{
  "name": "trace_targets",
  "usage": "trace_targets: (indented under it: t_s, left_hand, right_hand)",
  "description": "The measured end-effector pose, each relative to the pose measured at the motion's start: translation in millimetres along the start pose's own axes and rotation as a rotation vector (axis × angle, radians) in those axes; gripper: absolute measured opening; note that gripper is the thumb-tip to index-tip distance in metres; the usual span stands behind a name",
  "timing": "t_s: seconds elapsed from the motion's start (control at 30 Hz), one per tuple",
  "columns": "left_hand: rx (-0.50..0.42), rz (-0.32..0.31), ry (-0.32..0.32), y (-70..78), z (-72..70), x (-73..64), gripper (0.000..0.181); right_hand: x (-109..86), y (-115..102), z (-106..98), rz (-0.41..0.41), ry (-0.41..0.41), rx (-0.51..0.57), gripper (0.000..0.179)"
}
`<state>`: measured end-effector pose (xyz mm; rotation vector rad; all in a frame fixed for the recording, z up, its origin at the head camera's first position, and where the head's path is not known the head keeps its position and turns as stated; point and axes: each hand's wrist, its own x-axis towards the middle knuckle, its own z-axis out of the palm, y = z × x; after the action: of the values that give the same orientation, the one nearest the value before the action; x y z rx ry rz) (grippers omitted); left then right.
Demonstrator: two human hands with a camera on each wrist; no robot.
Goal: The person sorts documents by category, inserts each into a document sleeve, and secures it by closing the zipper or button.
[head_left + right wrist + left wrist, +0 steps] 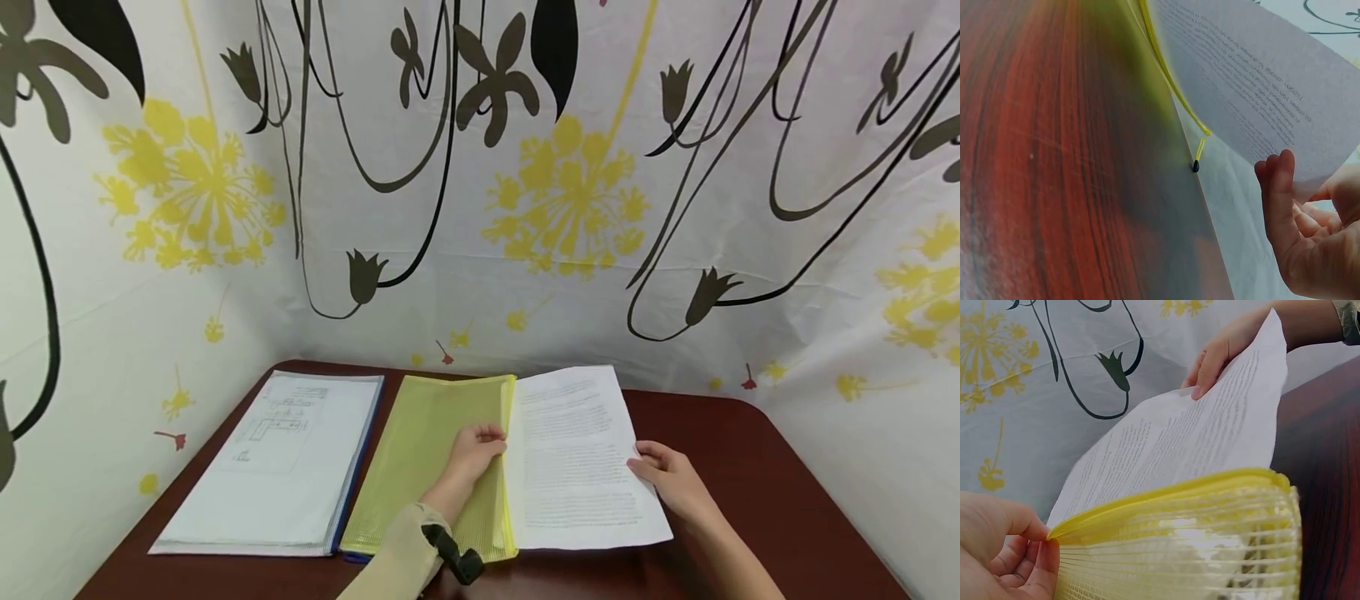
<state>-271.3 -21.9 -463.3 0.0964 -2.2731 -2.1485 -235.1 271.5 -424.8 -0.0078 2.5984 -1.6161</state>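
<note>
Nearest you, your cream left sleeve (397, 554) runs off the bottom of the head view, a black strap (450, 550) round its cuff. Your left hand (471, 457) pinches the edge of the yellow pouch (427, 417) between thumb and fingers, and there's your right hand (675, 483) gripping the printed sheet (573, 467) by its far side, thumb on top. That sheet lies right of the pouch, its left margin meeting the yellow edge; whether any of it sits inside, you can't tell. Something pale shows blurrily through the pouch's ribbed plastic, and its print is too small to read. A black-tipped zip pull (1195, 165) dangles at the corner. Over to the left, a faint drawing (281, 425) tops the blue-edged folder (352, 492), the layers beneath mostly hidden. Under everything, the dark red table (720, 442); beyond, the flowered cloth (450, 325), cropped above.
</note>
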Motion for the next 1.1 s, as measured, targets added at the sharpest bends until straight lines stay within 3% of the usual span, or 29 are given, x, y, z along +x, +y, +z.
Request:
trace_targets:
  t_s: [0.23,0.67,0.93,1.1]
  left_hand:
    - [-0.038,-0.015,-0.015,0.1,4.1,-1.2,0.022]
    - [-0.061,-0.011,-0.069,2.3,0.3,-8.7,0.021]
    - [-0.087,0.021,-0.092,5.3,-0.2,-9.8,0.016]
    - [-0.091,0.002,-0.081,6.7,-1.7,-9.0,0.019]
  right_hand:
    - [-1.8,0.6,9.7,0.01,0.02,0.043,0.045]
    - [-2.9,1.2,33.5,-0.019,-0.026,0.081,0.043]
    - [4.7,-2.9,30.4,0.076,0.015,0.01,0.045]
    - [9.3,-4.0,28.4,0.054,0.01,0.016,0.041]
